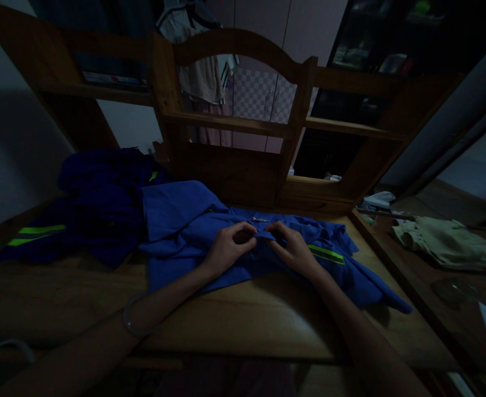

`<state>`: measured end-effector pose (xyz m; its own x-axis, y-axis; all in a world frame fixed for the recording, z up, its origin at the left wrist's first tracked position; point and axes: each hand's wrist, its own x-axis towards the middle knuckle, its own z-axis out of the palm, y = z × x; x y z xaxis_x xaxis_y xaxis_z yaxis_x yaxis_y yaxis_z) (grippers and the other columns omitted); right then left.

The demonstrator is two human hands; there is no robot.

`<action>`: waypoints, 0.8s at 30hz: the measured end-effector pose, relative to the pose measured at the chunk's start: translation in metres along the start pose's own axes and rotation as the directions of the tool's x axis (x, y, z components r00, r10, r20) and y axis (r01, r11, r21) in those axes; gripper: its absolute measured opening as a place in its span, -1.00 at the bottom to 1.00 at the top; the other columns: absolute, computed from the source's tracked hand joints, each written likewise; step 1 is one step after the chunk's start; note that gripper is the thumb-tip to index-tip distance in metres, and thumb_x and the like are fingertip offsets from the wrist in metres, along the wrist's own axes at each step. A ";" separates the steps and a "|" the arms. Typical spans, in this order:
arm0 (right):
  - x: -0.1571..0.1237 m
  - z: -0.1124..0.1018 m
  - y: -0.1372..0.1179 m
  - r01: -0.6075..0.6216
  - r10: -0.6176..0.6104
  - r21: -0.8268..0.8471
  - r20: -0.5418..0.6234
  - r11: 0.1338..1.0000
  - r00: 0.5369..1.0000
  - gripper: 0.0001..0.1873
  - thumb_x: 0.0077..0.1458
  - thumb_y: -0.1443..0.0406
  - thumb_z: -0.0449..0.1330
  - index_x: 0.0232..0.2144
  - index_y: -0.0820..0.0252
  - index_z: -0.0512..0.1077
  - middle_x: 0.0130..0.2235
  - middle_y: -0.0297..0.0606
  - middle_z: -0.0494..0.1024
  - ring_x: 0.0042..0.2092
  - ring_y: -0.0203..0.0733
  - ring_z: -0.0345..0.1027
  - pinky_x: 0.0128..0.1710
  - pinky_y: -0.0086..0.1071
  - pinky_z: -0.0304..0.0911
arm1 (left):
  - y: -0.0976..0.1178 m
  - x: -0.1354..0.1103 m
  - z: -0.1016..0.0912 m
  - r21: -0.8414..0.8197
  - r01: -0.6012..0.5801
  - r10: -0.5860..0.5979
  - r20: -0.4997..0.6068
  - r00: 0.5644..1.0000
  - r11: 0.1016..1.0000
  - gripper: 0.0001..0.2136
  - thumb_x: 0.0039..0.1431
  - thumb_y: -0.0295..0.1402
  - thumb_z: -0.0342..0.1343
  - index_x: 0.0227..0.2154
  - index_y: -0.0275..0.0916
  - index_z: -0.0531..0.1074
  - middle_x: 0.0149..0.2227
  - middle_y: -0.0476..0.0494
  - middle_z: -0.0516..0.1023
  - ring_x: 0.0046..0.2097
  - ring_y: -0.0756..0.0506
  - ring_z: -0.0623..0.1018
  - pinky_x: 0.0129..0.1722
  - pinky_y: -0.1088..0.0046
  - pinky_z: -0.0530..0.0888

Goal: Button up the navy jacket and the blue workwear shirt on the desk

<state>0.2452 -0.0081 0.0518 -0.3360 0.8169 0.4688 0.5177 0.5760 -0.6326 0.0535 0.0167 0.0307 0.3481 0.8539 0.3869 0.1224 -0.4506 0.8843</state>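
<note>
Narrow grips of left hand (pixel 231 245) and right hand (pixel 291 246) pinch a blue garment (pixel 243 268) on the table (pixel 267 317), right of darker clothes (pixel 102 198), its fold partly hidden, the pale tag (pixel 260 219) just beyond unreadable.

Tabletop (pixel 263 320) room before blue garment (pixel 180 231), shelf (pixel 230 171) behind

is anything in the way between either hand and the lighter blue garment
Nothing visible is: the left hand and right hand both pinch the lighter blue garment just below its small pale label. The dark blue clothing lies off to the left, away from both hands.
</note>
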 end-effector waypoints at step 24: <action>-0.002 0.009 -0.009 -0.121 0.126 0.050 -0.104 0.991 0.987 -0.81 0.13 0.25 0.10 -0.39 0.23 0.45 -0.42 -0.34 0.48 -0.38 -0.26 0.32 -0.37 -0.46 0.18 | 0.008 -0.006 -0.002 0.302 -0.231 0.250 -0.025 0.968 0.925 -0.87 0.11 -0.44 0.11 -0.25 -0.21 0.39 -0.26 -0.02 0.49 -0.21 -0.02 0.51 -0.15 0.45 0.46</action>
<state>0.2341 -0.0141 0.0509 -0.1845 0.8753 0.4469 0.5147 0.4735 -0.7148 0.0502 0.0082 0.0364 0.3445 0.7203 0.6021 0.3135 -0.6928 0.6494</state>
